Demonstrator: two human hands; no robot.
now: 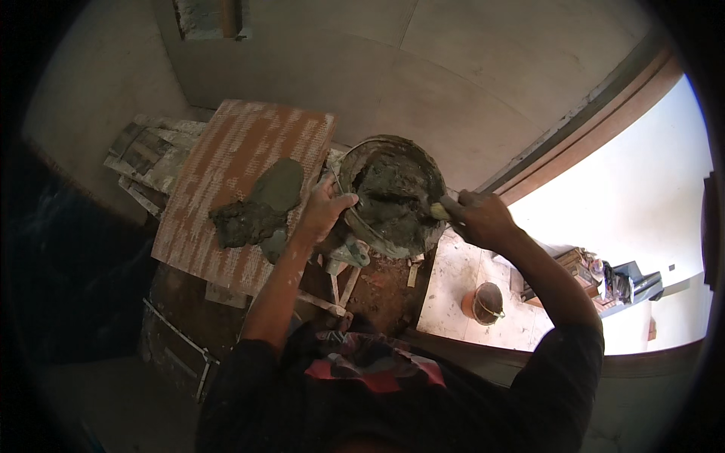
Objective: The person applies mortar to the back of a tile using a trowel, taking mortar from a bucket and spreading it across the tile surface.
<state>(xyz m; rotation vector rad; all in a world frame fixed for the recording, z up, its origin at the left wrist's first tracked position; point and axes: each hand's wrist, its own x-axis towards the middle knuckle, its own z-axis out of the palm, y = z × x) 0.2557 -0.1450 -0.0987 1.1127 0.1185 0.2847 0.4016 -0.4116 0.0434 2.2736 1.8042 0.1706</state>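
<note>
My left hand (328, 202) grips the near-left rim of a round bucket (411, 241) holding dark grey wet mortar (389, 181). My right hand (476, 215) is closed on the pale wooden handle of a tool (439, 211) at the bucket's right side; its working end is hidden in the mortar. To the left, a brown tile (192, 226) with a pale streaked surface carries a grey heap of mortar (245, 223) and a smoother grey patch (279, 181). A pale green mortar-smeared tool (355, 253) lies just below the bucket.
A dirty stand with boards (151, 151) is under and behind the tile. Below are metal bars (336, 298). Through the doorway at right, an orange bucket (483, 302) stands on a light tiled floor (445, 287) near a pile of assorted items (574, 279). A grey wall (362, 68) rises ahead.
</note>
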